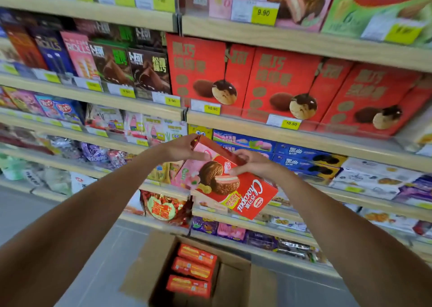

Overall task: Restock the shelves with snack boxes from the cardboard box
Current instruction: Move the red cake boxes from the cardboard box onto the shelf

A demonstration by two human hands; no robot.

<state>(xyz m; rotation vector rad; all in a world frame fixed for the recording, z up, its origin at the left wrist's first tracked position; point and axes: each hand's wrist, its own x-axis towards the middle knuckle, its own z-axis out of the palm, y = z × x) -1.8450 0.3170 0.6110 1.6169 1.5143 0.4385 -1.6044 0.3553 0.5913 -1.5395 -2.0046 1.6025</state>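
The left hand pinched the upper corner of a pink-and-red snack box, fingers curled over its top edge and thumb on its face. The right hand gripped the opposite long edge. The box hung tilted in the air before the shelves, below a row of red boxes. Beneath the arms, an open cardboard box sat on the floor, with three orange packs stacked inside.
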